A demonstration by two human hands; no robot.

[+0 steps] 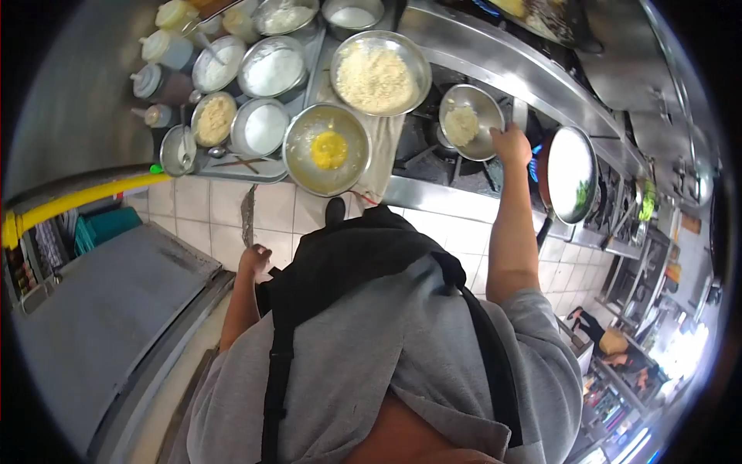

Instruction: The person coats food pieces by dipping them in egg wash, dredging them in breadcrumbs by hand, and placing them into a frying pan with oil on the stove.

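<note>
My right hand (512, 145) is closed on the rim of a small metal bowl (490, 108), its fingers at the near right edge. A pale, breaded-looking piece (461, 125) lies inside, and the bowl is above an unlit burner grate. My left hand (255, 260) hangs low by the black apron (348, 251), its fingers loosely curled and slightly apart, with nothing visible in them. Between my hands stands a metal bowl (297, 158) holding beaten egg (329, 149). Behind it sits a larger bowl (423, 73) of breadcrumbs (375, 76).
A pan (590, 182) of white liquid with green bits sits over a blue flame at right. Several bowls of white powder (272, 66) and squeeze bottles (164, 48) stand on the left. Another pan (591, 45) is at the top. Further right, a person (614, 344) is in the background.
</note>
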